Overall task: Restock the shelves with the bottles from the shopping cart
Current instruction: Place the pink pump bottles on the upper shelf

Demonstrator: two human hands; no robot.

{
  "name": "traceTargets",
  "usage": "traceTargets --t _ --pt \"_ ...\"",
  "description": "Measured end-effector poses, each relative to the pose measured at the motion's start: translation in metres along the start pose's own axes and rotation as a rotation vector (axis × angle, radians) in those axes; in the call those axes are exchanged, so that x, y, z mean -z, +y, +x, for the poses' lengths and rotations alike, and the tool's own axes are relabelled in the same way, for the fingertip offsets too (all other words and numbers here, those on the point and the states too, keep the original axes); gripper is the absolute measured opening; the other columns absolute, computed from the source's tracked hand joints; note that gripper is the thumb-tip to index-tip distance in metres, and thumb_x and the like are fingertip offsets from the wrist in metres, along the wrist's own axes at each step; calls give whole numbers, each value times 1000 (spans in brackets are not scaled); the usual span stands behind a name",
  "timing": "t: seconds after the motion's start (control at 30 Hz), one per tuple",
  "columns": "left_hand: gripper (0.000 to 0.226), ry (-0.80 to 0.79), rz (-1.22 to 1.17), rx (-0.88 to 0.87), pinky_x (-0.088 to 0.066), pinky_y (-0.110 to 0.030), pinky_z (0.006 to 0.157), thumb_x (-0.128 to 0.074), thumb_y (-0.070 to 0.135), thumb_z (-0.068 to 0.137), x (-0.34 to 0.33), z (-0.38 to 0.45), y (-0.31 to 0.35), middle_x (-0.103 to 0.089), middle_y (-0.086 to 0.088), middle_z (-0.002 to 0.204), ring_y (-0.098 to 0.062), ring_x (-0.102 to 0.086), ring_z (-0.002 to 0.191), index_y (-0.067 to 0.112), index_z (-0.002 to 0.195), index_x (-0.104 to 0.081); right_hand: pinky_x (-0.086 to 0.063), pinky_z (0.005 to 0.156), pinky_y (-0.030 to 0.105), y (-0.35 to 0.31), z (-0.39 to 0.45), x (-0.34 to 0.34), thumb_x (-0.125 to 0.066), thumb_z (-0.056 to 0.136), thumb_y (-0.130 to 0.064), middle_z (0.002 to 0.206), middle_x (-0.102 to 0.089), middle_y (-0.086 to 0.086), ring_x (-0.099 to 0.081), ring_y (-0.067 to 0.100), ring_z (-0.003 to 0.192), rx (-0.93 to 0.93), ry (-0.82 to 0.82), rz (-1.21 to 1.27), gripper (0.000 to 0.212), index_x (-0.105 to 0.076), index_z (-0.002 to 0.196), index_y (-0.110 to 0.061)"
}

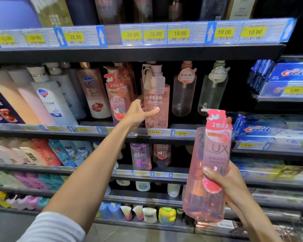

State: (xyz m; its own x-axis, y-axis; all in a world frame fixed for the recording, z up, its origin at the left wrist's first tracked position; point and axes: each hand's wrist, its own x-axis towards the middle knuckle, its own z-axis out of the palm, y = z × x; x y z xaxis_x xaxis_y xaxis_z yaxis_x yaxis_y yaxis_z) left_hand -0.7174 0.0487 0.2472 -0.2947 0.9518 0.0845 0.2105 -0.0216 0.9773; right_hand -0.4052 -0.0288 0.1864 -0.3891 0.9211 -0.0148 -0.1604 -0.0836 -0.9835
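Observation:
My left hand [138, 112] reaches up to the middle shelf [87, 131] and grips a tall pink pump bottle [157, 100] with Chinese lettering, which stands upright at the shelf's front edge. My right hand [224, 182] holds a large pink LUX bottle [210, 172] by its lower half, upright and in front of the shelves at the right. Another pink LUX bottle [118, 98] stands on the shelf just left of my left hand. The shopping cart is out of view.
Two clear pump bottles [184, 95] stand right of the gripped one. White and pink Safeguard bottles [94, 95] fill the shelf's left. Crest toothpaste boxes [287, 79] are stacked at the right. Lower shelves hold more bottles and pouches.

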Motion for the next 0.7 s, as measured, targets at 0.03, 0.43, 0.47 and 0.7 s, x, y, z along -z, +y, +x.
traceTargets --t 0.03,0.43,0.47,0.7 --pt "55 1 16 -1 -48 -43 100 -82 24 72 0 2 -1 -61 -11 120 -22 -58 115 4 110 -47 -57 70 31 -1 2 -2 -84 56 -22 101 -73 13 -71 26 90 10 -6 0 64 -62 115 -10" --pt "37 34 217 -147 -46 -17 77 -75 30 81 1 -7 3 -56 13 101 -5 -55 97 15 105 -50 -55 64 24 -6 -3 -21 -82 48 -35 92 -74 6 -72 19 83 127 -5 26 69 -63 110 -11" --pt "36 43 239 -153 -45 -18 77 -74 30 82 3 -7 4 -55 12 99 -6 -55 96 13 104 -50 -55 64 24 -5 -4 -23 -81 48 -36 90 -74 5 -71 18 82 132 -5 26 68 -63 109 -11" --pt "42 94 358 -141 -39 -27 72 -69 36 85 8 -17 7 -49 3 93 -13 -46 83 11 100 -40 -56 67 25 -4 -12 -30 -82 49 -33 97 -74 7 -71 20 87 121 -35 27 70 -62 112 -11"
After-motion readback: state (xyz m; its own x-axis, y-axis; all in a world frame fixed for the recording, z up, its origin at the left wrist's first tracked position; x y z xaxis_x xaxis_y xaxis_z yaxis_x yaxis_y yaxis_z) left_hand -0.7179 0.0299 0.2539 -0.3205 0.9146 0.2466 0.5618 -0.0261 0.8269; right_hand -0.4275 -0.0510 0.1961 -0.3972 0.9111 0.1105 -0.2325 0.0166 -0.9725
